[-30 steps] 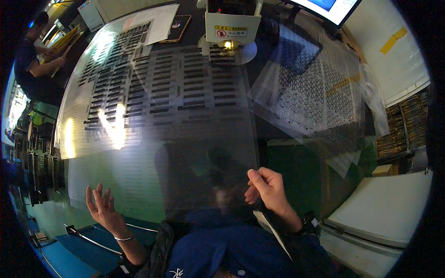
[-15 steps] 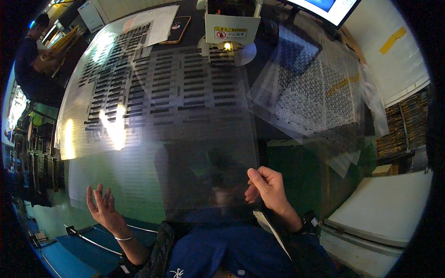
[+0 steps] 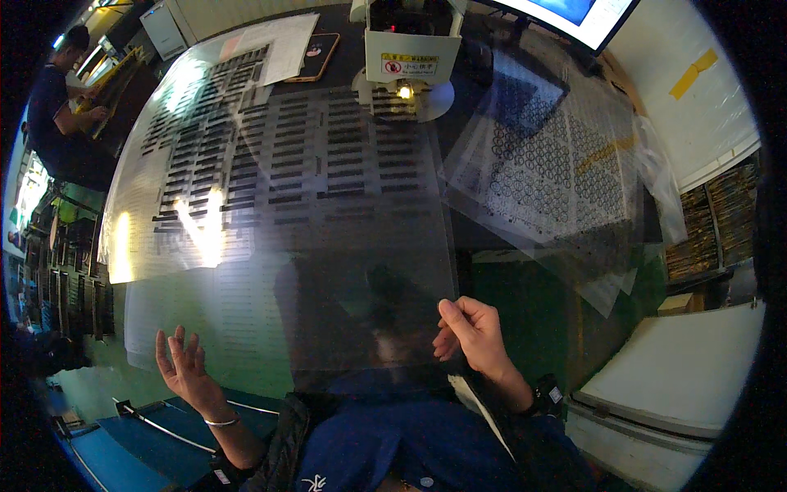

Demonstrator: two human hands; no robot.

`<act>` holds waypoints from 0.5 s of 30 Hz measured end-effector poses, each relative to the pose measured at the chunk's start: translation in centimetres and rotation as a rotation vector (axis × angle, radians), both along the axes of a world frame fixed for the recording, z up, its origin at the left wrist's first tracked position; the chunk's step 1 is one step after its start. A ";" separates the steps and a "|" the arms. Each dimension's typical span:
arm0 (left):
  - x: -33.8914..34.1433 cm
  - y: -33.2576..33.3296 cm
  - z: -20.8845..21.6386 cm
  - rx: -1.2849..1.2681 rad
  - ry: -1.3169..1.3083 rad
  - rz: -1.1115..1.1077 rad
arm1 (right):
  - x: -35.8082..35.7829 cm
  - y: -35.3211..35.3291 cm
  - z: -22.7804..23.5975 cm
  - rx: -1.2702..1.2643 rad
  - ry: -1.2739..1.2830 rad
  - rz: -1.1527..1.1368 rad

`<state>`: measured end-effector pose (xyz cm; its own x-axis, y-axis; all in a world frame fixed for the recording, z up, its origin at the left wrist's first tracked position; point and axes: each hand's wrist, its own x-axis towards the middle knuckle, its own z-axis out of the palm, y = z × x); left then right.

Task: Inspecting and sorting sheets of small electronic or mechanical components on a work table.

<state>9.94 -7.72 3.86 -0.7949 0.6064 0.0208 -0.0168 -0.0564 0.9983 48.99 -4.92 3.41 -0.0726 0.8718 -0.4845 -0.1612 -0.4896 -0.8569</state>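
Note:
A large see-through film sheet [image 3: 344,271] with rows of dark bars stretches from the table towards me, its near part hanging over the front edge. My right hand [image 3: 474,334] pinches the sheet's near right edge between thumb and fingers. Near the sheet's lower left corner, my left hand [image 3: 187,369] is open, palm up, fingers apart; it may support the film lightly, but contact cannot be made out. The far end of the sheet lies under a white machine [image 3: 410,57] with a warning label, where a small lamp [image 3: 404,92] glows.
Clear films with dark round patterns [image 3: 541,164] lie at the right, below a monitor [image 3: 574,20]. A phone [image 3: 318,57] and white paper [image 3: 283,49] rest at the far left. A white cabinet [image 3: 672,369] stands at right. Another person [image 3: 61,123] works at far left.
The sheet and both my hands hold almost the same place, with only a slight shift of the view. The person at far left has moved their arms.

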 end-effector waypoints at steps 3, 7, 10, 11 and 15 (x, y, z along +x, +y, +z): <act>0.2 0.0 0.1 -0.002 -0.005 0.009 | 0.0 0.0 -0.2 0.012 0.018 -0.014; -0.6 -0.2 -0.4 -0.019 0.010 -0.003 | -0.2 0.2 0.0 -0.034 0.011 0.014; -1.9 -1.4 -0.5 -0.004 0.004 -0.007 | -0.3 -0.2 0.4 -0.048 0.097 0.123; -3.0 -2.2 -1.0 0.012 0.011 -0.032 | -0.3 -0.5 0.7 -0.062 0.150 0.179; -5.3 -3.4 -2.4 0.053 -0.179 -0.009 | -0.2 -1.3 -0.3 -0.010 0.317 0.312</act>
